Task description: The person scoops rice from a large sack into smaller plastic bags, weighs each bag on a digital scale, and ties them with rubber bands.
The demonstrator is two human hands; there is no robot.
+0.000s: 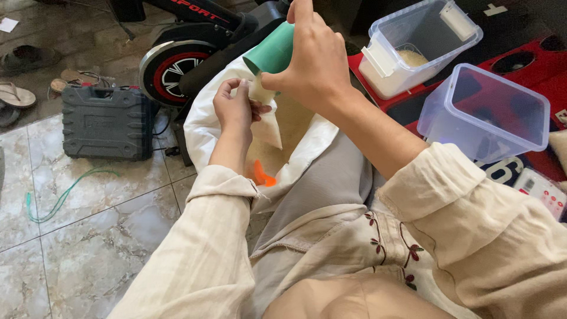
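My right hand [313,59] grips a green cup [273,52], tilted mouth-down over a small clear plastic bag [266,118]. My left hand [235,109] pinches the top of that bag and holds it open below the cup. The bag is partly filled with pale grain. Both hands hover above a large white sack [204,127] with pale grain inside, standing between my knees. An orange object [264,176] lies inside the sack near its front edge.
Two clear plastic tubs sit at the right: an empty one [484,112] and one with grain at its bottom [413,44]. A grey tool case [107,123] and a scooter wheel [171,71] stand on the tiled floor, sandals [15,94] at far left.
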